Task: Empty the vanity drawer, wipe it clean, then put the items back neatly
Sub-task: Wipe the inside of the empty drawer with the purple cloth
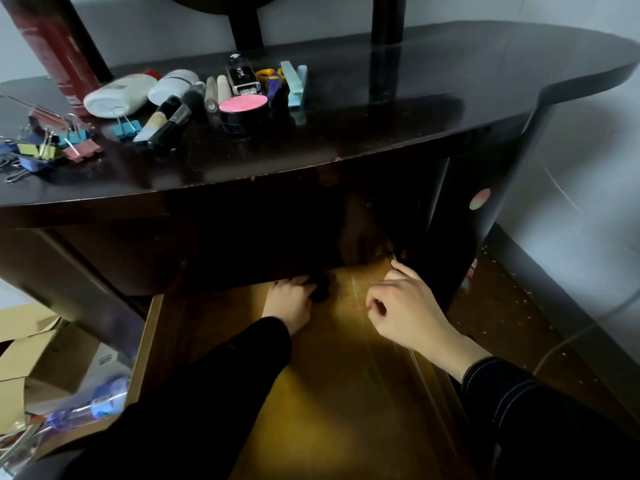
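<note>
On the left of the worktop (346,140) sits the emptied stuff: binder clips (52,147), a white bottle (116,95), brushes (173,119) and a pink compact (243,109). It all looks light. The bottle is round and probably rolls, and the compact is likely the fragile one, so take it by the rim. Below, the drawer (152,341) is pulled out, its floor bare and glossy, probably slick. At the back, the left grip (289,303) has its fingers curled over a dark lump (322,289). Cloth or a leftover item, can't tell, but it looks small and soft enough to just bunch up. The right grip (405,306) is loosely curled, forefinger touching the back right corner; can't tell if it's pinching anything.
</note>
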`<state>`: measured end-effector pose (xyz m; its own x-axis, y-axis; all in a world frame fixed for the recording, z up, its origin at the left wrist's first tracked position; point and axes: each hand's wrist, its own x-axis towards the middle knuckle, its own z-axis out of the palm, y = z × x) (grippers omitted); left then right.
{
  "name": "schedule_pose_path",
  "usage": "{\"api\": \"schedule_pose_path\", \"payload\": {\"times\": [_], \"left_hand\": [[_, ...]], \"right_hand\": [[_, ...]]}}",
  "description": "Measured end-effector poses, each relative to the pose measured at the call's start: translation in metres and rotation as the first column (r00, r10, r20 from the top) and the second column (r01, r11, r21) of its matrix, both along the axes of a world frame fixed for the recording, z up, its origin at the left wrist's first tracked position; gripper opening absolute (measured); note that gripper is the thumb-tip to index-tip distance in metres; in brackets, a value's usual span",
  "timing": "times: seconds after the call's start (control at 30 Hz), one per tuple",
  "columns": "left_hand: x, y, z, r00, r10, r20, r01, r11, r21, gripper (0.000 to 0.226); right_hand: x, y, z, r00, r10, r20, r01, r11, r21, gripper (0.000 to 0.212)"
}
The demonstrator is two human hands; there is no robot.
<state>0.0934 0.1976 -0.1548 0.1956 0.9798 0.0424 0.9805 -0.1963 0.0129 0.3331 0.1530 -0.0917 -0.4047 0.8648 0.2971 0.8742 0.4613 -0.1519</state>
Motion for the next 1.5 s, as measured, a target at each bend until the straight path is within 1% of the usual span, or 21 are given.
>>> {"api": "schedule_pose_path", "payload": {"times": [0.07, 0.13, 0.23, 0.37, 0.47, 0.53, 0.6, 0.67, 0.73, 0.8, 0.87, 0.93, 1.03, 1.1, 1.13, 1.2, 1.23, 1.33, 1.4, 1.43, 1.5], "left_hand": [[0.007, 0.007, -0.001, 0.999, 0.047, 0.004, -0.047, 0.999, 0.003, 0.047], [0.009, 0.002, -0.002, 1.0, 0.027, -0.013, -0.027, 1.0, -0.003, 0.049], [0.003, -0.026, 0.002, 0.996, -0.082, -0.033, 0.081, 0.996, -0.047, 0.045], [-0.004, -0.09, 0.001, 0.968, -0.249, 0.026, 0.25, 0.967, -0.053, 0.051], [-0.017, -0.112, -0.008, 0.887, -0.46, 0.043, 0.459, 0.888, 0.04, 0.035], [-0.024, -0.099, -0.006, 0.847, -0.518, 0.122, 0.513, 0.856, 0.067, 0.022], [-0.02, -0.075, -0.001, 0.869, -0.458, 0.184, 0.451, 0.889, 0.081, 0.022], [-0.008, -0.057, 0.0, 0.94, -0.255, 0.226, 0.255, 0.966, 0.033, 0.036], [0.002, -0.049, -0.006, 0.967, -0.115, 0.226, 0.116, 0.993, 0.01, 0.048], [0.005, -0.052, -0.008, 0.968, -0.112, 0.224, 0.113, 0.994, 0.008, 0.047], [0.004, -0.065, -0.005, 0.95, -0.177, 0.256, 0.19, 0.981, -0.028, 0.037], [0.002, -0.09, 0.001, 0.909, -0.285, 0.304, 0.326, 0.941, -0.09, 0.028], [0.0, -0.141, 0.0, 0.779, -0.515, 0.358, 0.58, 0.809, -0.097, 0.017], [-0.004, -0.165, -0.004, 0.708, -0.598, 0.375, 0.668, 0.739, -0.082, 0.016], [-0.006, -0.168, -0.005, 0.694, -0.606, 0.389, 0.678, 0.732, -0.07, 0.015], [-0.006, -0.155, -0.005, 0.701, -0.59, 0.401, 0.65, 0.759, -0.021, 0.012], [-0.005, -0.142, -0.006, 0.727, -0.561, 0.396, 0.605, 0.796, 0.016, 0.011], [0.0, -0.107, -0.008, 0.844, -0.337, 0.417, 0.335, 0.939, 0.08, 0.015], [0.005, -0.097, -0.008, 0.892, -0.193, 0.408, 0.191, 0.981, 0.046, 0.02], [0.007, -0.098, -0.007, 0.904, -0.17, 0.393, 0.175, 0.984, 0.024, 0.021], [0.008, -0.111, -0.002, 0.9, -0.228, 0.372, 0.256, 0.966, -0.027, 0.022]], "right_hand": [[0.0, 0.0, -0.001, 1.0, 0.001, 0.014, -0.001, 1.0, -0.004, 0.016], [0.0, -0.002, 0.001, 1.0, 0.004, 0.012, -0.004, 1.0, 0.0, 0.017], [-0.001, -0.003, 0.005, 1.0, -0.001, 0.016, 0.002, 1.0, -0.008, 0.019], [-0.002, -0.005, 0.007, 1.0, -0.003, 0.03, 0.004, 1.0, -0.025, 0.019], [-0.002, -0.006, 0.008, 0.999, 0.0, 0.033, 0.001, 1.0, -0.027, 0.02], [-0.002, -0.006, 0.007, 1.0, 0.004, 0.031, -0.003, 1.0, -0.016, 0.02], [-0.002, -0.005, 0.007, 0.999, 0.006, 0.035, -0.005, 1.0, -0.02, 0.02], [-0.002, -0.005, 0.008, 0.999, 0.003, 0.043, -0.002, 1.0, -0.028, 0.021], [-0.003, -0.005, 0.01, 0.999, -0.002, 0.054, 0.004, 1.0, -0.029, 0.022], [-0.003, -0.006, 0.012, 0.998, -0.004, 0.063, 0.007, 0.999, -0.046, 0.022], [-0.004, -0.008, 0.014, 0.998, -0.008, 0.061, 0.011, 0.999, -0.048, 0.023], [-0.004, -0.01, 0.015, 0.998, -0.007, 0.057, 0.009, 0.999, -0.049, 0.023], [-0.004, -0.012, 0.016, 0.998, -0.004, 0.059, 0.007, 0.999, -0.054, 0.023], [-0.005, -0.011, 0.016, 0.998, -0.006, 0.065, 0.01, 0.998, -0.057, 0.024], [-0.005, -0.01, 0.015, 0.998, -0.009, 0.062, 0.012, 0.998, -0.059, 0.024], [-0.004, -0.009, 0.013, 0.999, -0.011, 0.052, 0.014, 0.998, -0.058, 0.023], [-0.004, -0.009, 0.012, 0.999, -0.011, 0.051, 0.014, 0.998, -0.054, 0.023], [-0.004, -0.009, 0.012, 0.999, -0.009, 0.038, 0.011, 0.999, -0.051, 0.022], [-0.004, -0.009, 0.014, 1.0, -0.006, 0.028, 0.007, 0.999, -0.053, 0.022], [-0.004, -0.01, 0.015, 1.0, -0.004, 0.028, 0.006, 0.998, -0.058, 0.021], [-0.005, -0.01, 0.016, 1.0, -0.007, 0.031, 0.009, 0.998, -0.055, 0.021]]}}
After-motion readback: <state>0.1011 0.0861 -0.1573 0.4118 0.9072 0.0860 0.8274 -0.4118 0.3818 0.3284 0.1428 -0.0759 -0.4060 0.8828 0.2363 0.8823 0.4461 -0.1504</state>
